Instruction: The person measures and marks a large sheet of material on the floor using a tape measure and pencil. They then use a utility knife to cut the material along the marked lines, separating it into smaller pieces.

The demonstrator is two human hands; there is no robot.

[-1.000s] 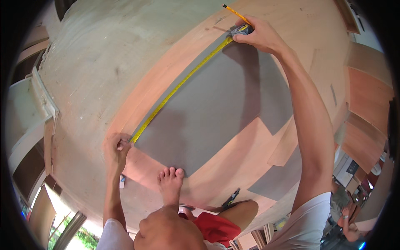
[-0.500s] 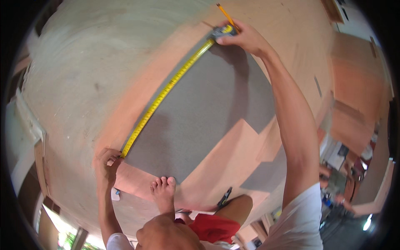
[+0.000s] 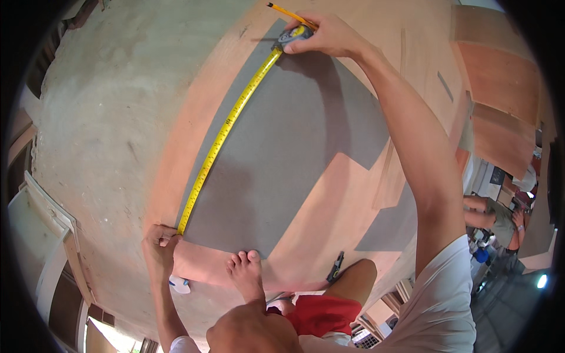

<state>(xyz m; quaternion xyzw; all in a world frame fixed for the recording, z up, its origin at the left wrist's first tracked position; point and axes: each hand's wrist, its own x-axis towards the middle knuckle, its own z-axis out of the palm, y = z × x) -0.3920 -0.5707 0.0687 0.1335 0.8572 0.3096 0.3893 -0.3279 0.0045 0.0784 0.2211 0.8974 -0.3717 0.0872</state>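
Note:
A yellow measuring tape (image 3: 225,126) runs lengthwise over a dark grey sheet (image 3: 265,170), close to its left edge. At the near left corner my left hand (image 3: 159,242) pinches the tape's end between thumb and fingers. Near the sheet's far end, my right hand (image 3: 329,34) is closed around the grey and yellow tape measure case (image 3: 294,36). A yellow pencil (image 3: 288,13) also sticks out from the right hand's fingers. The grey sheet lies on a pinkish wooden board (image 3: 176,159), and my bare foot (image 3: 246,273) rests at its near edge.
A second grey piece (image 3: 388,226) lies to the right on the board. A dark, narrow tool (image 3: 336,266) is beside my knee. Wooden panels (image 3: 503,132) stand at the right, where another person's arm (image 3: 518,226) shows. Bare concrete floor (image 3: 112,129) extends left.
The whole view has shifted. The tape has moved from the sheet's left edge slightly inward, and grey surface now shows beyond the case. Both hands keep their hold.

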